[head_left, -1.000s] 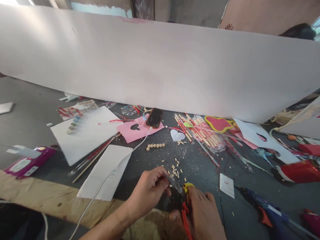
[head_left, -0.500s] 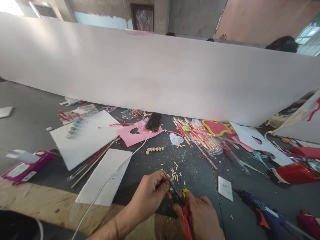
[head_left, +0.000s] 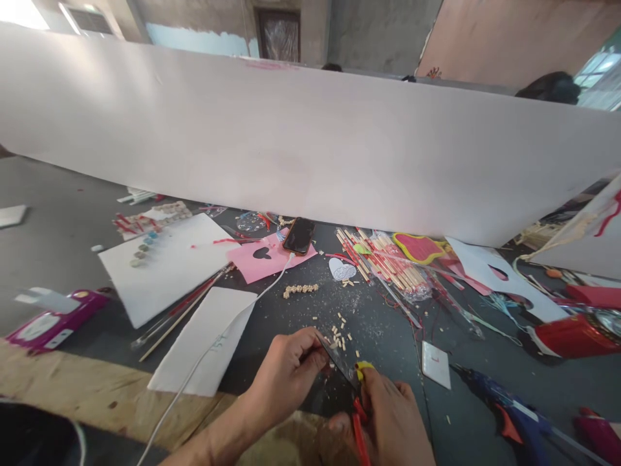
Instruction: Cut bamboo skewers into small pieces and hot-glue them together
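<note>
My right hand (head_left: 395,414) is wrapped round red-handled scissors (head_left: 359,435), near the bottom middle of the head view. A dark blade runs up and left from this hand towards my left hand. A small yellow part (head_left: 363,369) shows by the right index finger; I cannot tell whether it belongs to the scissors. My left hand (head_left: 295,366) is closed in a pinch beside the blade's far end, and its fingers hide what they hold. Just beyond the hands lie several short pale stick pieces (head_left: 339,336) and scattered crumbs.
A row of pale pieces (head_left: 301,290) lies ahead, below a phone (head_left: 299,235) on pink paper (head_left: 252,268). Bundled sticks (head_left: 398,259) are beyond. A blue glue gun (head_left: 514,408) and white square (head_left: 436,364) lie right; white paper (head_left: 208,343) and its crossing cable lie left.
My left hand has shifted slightly left. The red handles look a little further apart, and my right thumb is lower. Things on the table stay in place.
</note>
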A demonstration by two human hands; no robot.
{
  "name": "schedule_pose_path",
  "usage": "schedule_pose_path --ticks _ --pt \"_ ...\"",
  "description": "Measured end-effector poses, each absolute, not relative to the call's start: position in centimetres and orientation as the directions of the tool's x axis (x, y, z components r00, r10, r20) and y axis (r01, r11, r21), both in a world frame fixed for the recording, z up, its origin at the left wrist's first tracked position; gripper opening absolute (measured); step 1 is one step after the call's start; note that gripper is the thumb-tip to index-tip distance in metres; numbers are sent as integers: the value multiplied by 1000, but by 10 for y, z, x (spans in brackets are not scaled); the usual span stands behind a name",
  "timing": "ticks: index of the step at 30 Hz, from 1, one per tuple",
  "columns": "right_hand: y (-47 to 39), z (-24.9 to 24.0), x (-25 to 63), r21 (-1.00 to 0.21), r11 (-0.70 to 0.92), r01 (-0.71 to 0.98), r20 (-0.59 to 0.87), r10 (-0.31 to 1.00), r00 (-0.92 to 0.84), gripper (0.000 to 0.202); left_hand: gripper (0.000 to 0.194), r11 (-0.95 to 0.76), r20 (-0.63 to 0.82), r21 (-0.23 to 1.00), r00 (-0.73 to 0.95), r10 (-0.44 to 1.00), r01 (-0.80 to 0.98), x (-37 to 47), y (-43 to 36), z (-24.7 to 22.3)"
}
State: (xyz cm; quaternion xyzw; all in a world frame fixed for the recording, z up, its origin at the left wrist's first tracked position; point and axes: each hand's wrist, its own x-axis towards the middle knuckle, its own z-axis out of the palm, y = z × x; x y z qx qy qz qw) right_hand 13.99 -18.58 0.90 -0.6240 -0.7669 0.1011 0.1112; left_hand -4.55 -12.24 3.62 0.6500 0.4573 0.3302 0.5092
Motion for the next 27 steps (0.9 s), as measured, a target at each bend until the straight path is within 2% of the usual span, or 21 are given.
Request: schedule_pose_path --ticks 6,11,14,19,22,27 --pt "-186 8 138 -260 193 946 -26 978 -206 15 19 115 -162 985 451 878 129 -45 -122 30" --pt "-187 3 135 -205 232 951 48 973 -227 9 20 170 -192 981 432 881 91 -42 -124 28" --pt "-188 -4 134 -212 203 956 96 978 -186 12 20 142 -168 986 408 897 93 -41 -124 29" --pt "-190 -19 138 -305 214 928 131 975 -182 24 18 24 -90 984 370 925 179 -42 -124 25" --pt "-189 -18 141 -336 208 919 98 978 -185 31 18 7 -87 973 339 937 230 -43 -126 24" --pt "-186 6 140 -405 162 900 -27 982 -189 37 20 15 -91 979 372 924 203 -45 -127 32"
